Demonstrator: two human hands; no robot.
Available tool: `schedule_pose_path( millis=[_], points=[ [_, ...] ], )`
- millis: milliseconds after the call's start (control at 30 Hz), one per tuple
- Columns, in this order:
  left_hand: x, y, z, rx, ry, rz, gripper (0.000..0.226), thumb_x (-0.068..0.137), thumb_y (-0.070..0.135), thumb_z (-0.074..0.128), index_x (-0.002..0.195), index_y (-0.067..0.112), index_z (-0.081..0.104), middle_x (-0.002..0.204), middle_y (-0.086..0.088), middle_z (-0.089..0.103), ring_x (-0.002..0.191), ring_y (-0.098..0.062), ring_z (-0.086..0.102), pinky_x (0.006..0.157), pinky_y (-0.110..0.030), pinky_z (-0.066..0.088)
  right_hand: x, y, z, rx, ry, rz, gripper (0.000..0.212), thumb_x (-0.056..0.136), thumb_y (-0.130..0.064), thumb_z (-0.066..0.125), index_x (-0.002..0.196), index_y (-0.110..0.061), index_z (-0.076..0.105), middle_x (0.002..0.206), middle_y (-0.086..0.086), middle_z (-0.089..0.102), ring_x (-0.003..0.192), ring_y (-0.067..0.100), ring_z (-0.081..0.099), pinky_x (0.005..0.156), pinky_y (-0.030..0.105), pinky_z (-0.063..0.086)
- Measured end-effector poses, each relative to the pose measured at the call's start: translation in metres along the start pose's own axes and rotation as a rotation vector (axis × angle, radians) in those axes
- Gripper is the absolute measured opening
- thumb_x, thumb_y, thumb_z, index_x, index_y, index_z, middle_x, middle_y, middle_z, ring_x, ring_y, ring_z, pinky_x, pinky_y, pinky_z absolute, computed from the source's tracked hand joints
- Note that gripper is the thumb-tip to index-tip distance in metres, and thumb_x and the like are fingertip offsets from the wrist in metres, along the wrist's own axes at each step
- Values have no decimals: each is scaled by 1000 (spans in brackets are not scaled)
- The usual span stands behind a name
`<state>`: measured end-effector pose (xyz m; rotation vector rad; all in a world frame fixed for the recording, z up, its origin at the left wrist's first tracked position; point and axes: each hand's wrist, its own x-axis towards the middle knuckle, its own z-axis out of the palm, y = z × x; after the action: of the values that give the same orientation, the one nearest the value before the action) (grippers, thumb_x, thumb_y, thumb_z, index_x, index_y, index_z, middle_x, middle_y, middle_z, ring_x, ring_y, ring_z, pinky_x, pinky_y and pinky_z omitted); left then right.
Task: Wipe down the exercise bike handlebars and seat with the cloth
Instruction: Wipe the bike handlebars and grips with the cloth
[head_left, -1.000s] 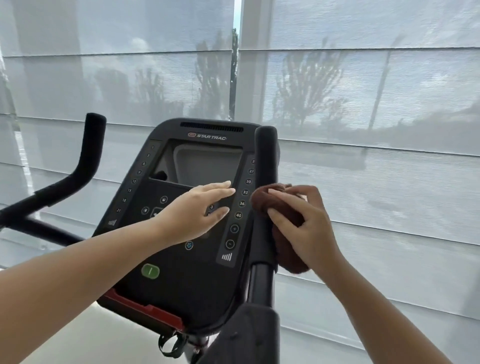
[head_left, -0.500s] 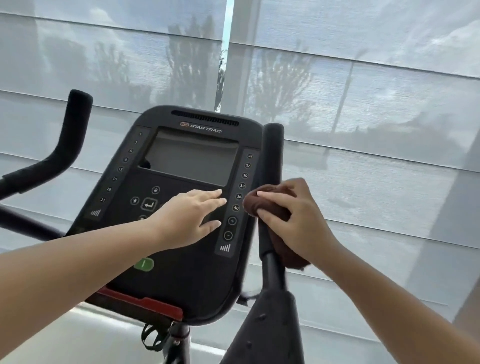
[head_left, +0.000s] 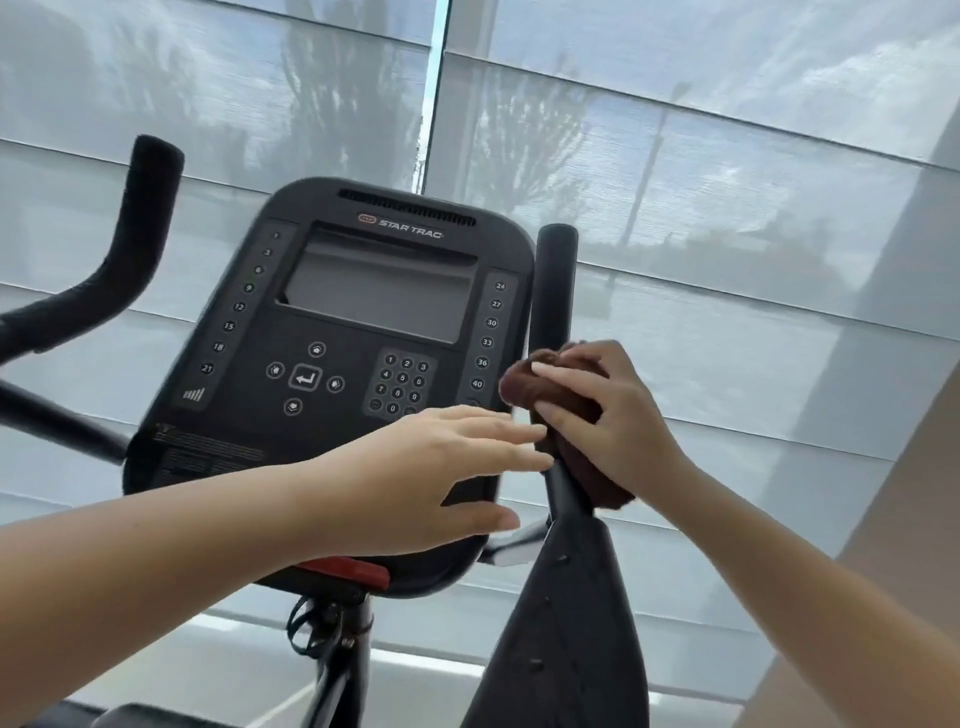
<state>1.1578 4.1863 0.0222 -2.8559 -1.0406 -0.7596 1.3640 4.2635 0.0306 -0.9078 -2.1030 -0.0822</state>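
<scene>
Cloth (head_left: 524, 387) is where it was a second ago, bunched round the upright of the right handlebar (head_left: 557, 280), with my right hand (head_left: 613, 415) curled over it and squeezing it against the bar about halfway down. What has moved is my left hand (head_left: 415, 478): it was hovering over the console (head_left: 374, 291) and hiding the number keys, and now it has slid down and to the right, so the keypad shows and my straight, loosely spread fingers reach just beside the cloth. Whether the fingertips touch it I cannot tell. I take that to mean the left hand is coming in to steady the bar or take over the cloth, while the wipe on this grip is only part done. The left handlebar (head_left: 140, 223) has no hand or cloth on it, and I cannot make out the seat from here. The cloth is brown, soft and nappy, crumpled into thick folds. The grips look like matt black foam sleeves, round and blunt at the tips. The console is hard, smooth dark plastic with rounded corners and a flat grey screen.
</scene>
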Motion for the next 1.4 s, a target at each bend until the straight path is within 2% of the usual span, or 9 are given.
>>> schedule_pose_path(
  millis=[167, 333, 433, 600, 700, 900, 1000, 1100, 1400],
  points=[
    [0, 2, 12, -104, -82, -2, 49, 83, 40, 59, 129, 39, 43, 134, 30, 26, 124, 11, 17, 97, 1, 4, 63, -1, 7, -162, 240, 29, 33, 83, -15, 65, 116, -12, 62, 122, 19, 43, 113, 32, 44, 105, 32, 32],
    [0, 1, 20, -126, -205, 59, 55, 81, 42, 61, 131, 38, 40, 136, 30, 25, 129, 8, 16, 104, -7, 5, 11, 14, -1, 29, -45, 59, 30, 79, -11, 68, 108, -21, 66, 111, 2, 44, 108, 8, 46, 98, 5, 25],
    [2, -2, 24, -98, -219, 67, 59, 79, 44, 62, 132, 39, 37, 136, 32, 22, 131, 6, 15, 108, -14, 8, -8, 14, -1, 56, -21, 53, 31, 79, -11, 68, 108, -22, 65, 108, 1, 47, 106, 0, 45, 96, 4, 26],
    [11, -10, 27, -90, -209, 97, 63, 74, 52, 63, 131, 44, 36, 134, 37, 21, 127, 10, 14, 98, 0, -2, 49, 4, 7, -190, 137, -73, 34, 83, -15, 64, 116, -9, 62, 121, 18, 44, 113, 31, 43, 105, 28, 29],
    [14, -14, 28, -72, -186, 138, 64, 71, 56, 62, 130, 43, 40, 133, 40, 22, 127, 12, 13, 98, -1, -2, 71, 4, 13, -266, 271, -63, 33, 84, -18, 63, 117, -12, 62, 124, 20, 45, 111, 38, 43, 102, 31, 29],
    [15, -17, 34, -282, -197, 89, 65, 67, 45, 73, 126, 40, 47, 128, 41, 35, 126, 11, 25, 108, -19, 20, 15, 28, 2, -99, 19, -80, 31, 79, -15, 68, 111, -14, 65, 119, 9, 44, 115, 13, 42, 103, 14, 27],
    [16, -15, 32, -294, -192, 83, 63, 66, 45, 74, 124, 38, 50, 131, 31, 43, 126, 8, 30, 108, -31, 27, 33, 23, 3, -228, 56, -157, 32, 81, -16, 67, 112, -10, 64, 121, 18, 46, 112, 32, 46, 102, 31, 35],
    [19, -12, 28, -322, -184, 62, 61, 64, 43, 76, 120, 32, 55, 130, 23, 50, 124, 6, 35, 106, -34, 31, 75, 9, 5, -424, 148, -195, 31, 83, -21, 64, 112, -11, 64, 123, 21, 50, 98, 42, 47, 84, 47, 48],
    [21, -1, 24, -370, -196, -10, 60, 63, 21, 83, 117, 19, 59, 128, 13, 52, 118, -1, 46, 104, -27, 34, 29, 13, -4, -297, -259, -246, 23, 80, -22, 67, 103, -16, 68, 117, 10, 48, 103, 32, 47, 93, 42, 40]
  ],
)
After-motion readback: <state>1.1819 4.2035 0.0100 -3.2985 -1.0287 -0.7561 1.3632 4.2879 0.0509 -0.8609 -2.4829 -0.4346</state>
